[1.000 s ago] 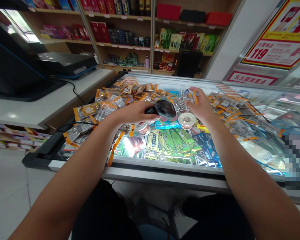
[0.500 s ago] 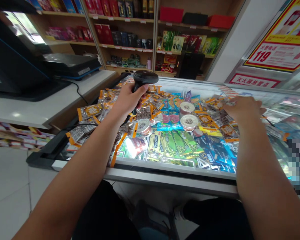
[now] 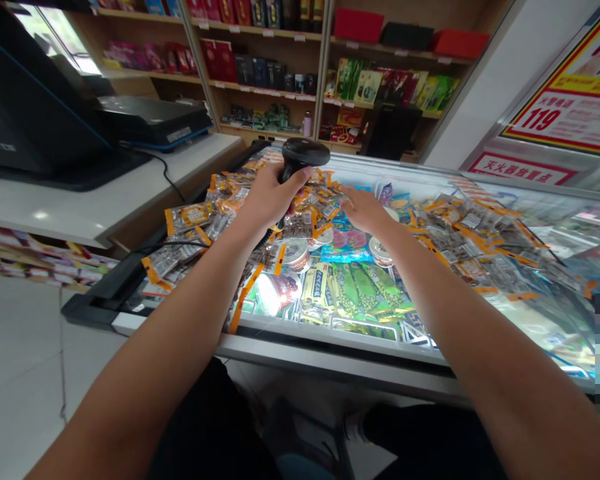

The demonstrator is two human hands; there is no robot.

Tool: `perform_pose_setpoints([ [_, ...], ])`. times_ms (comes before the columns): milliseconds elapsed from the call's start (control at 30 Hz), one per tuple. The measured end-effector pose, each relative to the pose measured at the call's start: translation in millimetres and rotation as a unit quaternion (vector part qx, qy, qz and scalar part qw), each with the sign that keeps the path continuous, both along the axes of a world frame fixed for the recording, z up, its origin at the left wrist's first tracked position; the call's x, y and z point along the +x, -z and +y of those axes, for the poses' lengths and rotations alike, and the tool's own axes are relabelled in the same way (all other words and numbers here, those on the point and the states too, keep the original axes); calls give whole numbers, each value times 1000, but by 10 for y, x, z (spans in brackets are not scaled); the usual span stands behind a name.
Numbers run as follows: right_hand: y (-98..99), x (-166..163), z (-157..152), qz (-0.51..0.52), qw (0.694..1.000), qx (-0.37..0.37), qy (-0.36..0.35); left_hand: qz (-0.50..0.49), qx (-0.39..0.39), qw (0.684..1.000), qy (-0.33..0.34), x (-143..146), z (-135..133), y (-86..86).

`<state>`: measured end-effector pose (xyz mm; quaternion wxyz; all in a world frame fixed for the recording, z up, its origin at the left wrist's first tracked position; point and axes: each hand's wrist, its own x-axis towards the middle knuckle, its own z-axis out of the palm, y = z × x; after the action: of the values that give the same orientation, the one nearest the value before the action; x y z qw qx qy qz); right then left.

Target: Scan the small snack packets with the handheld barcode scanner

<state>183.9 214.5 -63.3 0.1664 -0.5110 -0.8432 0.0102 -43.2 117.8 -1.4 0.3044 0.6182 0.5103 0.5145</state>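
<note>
My left hand [image 3: 274, 197] is wrapped round the handle of a black barcode scanner [image 3: 305, 153], its head held upright over the left pile. Beneath and around it lie small clear snack packets [image 3: 225, 193] with orange edges. My right hand [image 3: 363, 208] reaches to the right edge of that pile, fingers stretched out at the nearest packets; whether they touch one is hard to make out. A second pile of the same packets [image 3: 473, 240] lies right of my right forearm. All rest on the glass top of a lit freezer [image 3: 330, 353].
Green ice pop packs [image 3: 360, 287] and lidded tubs [image 3: 295, 253] show under the glass. At left, a counter [image 3: 200, 167] bears a scale [image 3: 155, 120] and a dark terminal [image 3: 35, 113]. A cable [image 3: 167, 175] trails down. Stocked shelves [image 3: 265, 87] stand behind.
My right hand has left the right-hand pile and moved left across the glass to the left pile. My left hand keeps hold of the scanner; the view has shifted slightly.
</note>
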Motion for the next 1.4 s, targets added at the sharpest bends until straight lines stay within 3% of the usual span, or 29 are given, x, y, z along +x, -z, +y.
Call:
perform_pose_setpoints([
  [133, -12, 123, -2, -46, 997, 0, 62, 8, -4, 1000, 23, 6, -17, 2],
  [333, -78, 467, -304, -101, 987, 50, 117, 20, -12, 999, 42, 47, -75, -18],
  [567, 33, 549, -300, -19, 984, 109, 137, 45, -21, 997, 55, 96, -135, -47],
  [733, 7, 552, -174, -1, 987, 10, 158, 52, -26, 995, 77, 105, -135, -19],
  [833, -87, 572, -204, 119, 979, 5, 167, 64, -17, 994, 89, 111, -145, -18],
  [900, -152, 579, -293, 264, 954, -34, 141, 67, -12, 993, 95, 117, -159, -31],
  [1033, -227, 573, -607, 487, 855, -173, 25, 68, -32, 986, 148, 112, -225, -98],
  [1100, -244, 563, -778, 522, 830, -198, 11, 87, -75, 972, 207, 95, -271, -133],
  [1233, -277, 544, -975, 538, 813, -220, 24, 114, -151, 935, 301, 58, -318, -144],
  [1300, -276, 544, -981, 565, 792, -231, 10, 108, -156, 933, 305, 42, -299, -118],
  [1400, -229, 562, -928, 622, 738, -260, -41, 60, -131, 948, 283, 20, -244, -72],
])
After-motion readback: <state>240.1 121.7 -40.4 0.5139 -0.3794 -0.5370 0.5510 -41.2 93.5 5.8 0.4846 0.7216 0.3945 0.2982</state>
